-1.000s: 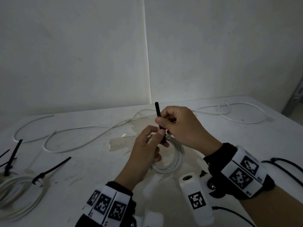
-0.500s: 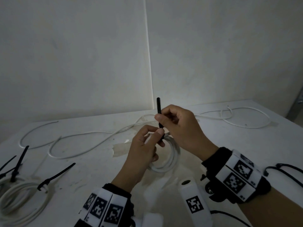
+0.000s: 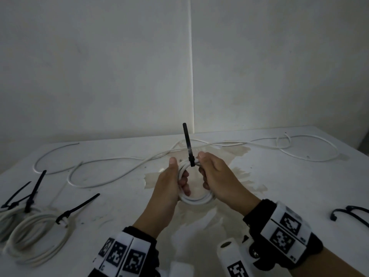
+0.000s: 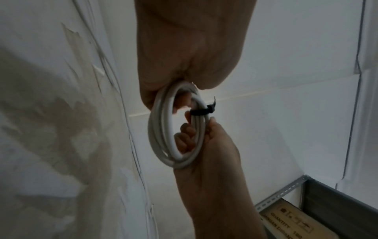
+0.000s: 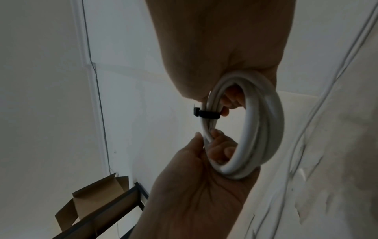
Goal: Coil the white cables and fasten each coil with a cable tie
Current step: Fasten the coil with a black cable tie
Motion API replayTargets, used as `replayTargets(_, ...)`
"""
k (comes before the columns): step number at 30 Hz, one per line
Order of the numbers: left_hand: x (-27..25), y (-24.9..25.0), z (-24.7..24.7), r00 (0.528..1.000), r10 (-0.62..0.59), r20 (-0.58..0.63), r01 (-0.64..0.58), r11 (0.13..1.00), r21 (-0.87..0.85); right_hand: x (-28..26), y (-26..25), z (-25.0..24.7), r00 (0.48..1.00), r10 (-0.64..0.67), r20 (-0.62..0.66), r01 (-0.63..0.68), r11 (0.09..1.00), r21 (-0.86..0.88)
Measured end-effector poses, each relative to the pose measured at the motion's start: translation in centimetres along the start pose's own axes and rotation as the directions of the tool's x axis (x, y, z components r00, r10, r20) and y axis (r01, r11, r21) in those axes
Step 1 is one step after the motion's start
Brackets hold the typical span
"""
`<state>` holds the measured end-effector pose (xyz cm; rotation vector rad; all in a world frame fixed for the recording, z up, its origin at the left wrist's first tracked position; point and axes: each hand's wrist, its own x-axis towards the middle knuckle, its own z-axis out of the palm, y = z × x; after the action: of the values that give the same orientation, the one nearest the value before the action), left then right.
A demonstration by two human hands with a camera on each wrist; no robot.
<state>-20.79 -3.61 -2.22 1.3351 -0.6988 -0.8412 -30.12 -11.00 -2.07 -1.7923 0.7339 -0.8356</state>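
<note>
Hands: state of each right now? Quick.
Left hand: fingers curled round the white cable coil, gripping its left side.
Right hand: gripping the coil's right side, beside the black cable tie cinched round it.

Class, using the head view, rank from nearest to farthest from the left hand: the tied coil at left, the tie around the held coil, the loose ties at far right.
1. Tie around the held coil, beside the left hand.
2. Tied coil at left, near the left edge.
3. Loose ties at far right.
</note>
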Motion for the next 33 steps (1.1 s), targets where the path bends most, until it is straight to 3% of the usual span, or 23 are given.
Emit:
replayTargets(5,-0.1,0.0,0.1,0.993,0.055,-0.103,-0.053,0.998,0.022,-0.2,-0.3,1.2,0.999,0.039,0.008,-0.04,0.993,0.114)
replayTargets(11,-0.3,-0.1,-0.5,0.997,0.048,-0.058,-0.049,0.999,-0.009,0.2,-0.3,2.3,0.997,0.006,-0.072,0.002,0.994,0.109)
replayTargets(19,-0.7,0.2,-3.8,0.991,0.128,-0.04,-0.122,0.985,0.122,0.1,-0.6,5.6,0.992,0.091,-0.082,-0.07,0.969,0.236)
replayTargets(23,-0.4,-0.1,-7.0,0.99,0.106,-0.092,-0.091,0.984,0.151,0.1,-1.1,8.0,0.993,0.11,0.047,-0.118,0.961,0.25)
replayTargets(28,-0.2,-0.5,-11.8,0.979,0.139,-0.151,-0.091,0.954,0.287,-0.5,-1.4,10.3,0.964,0.065,0.257,-0.091,0.992,0.09)
replayTargets(33,-1.2,-0.7,-15.0,0.984,0.137,-0.112,-0.084,0.919,0.386,-0.4,-1.6,13.6,0.957,0.106,0.272,-0.141,0.984,0.113)
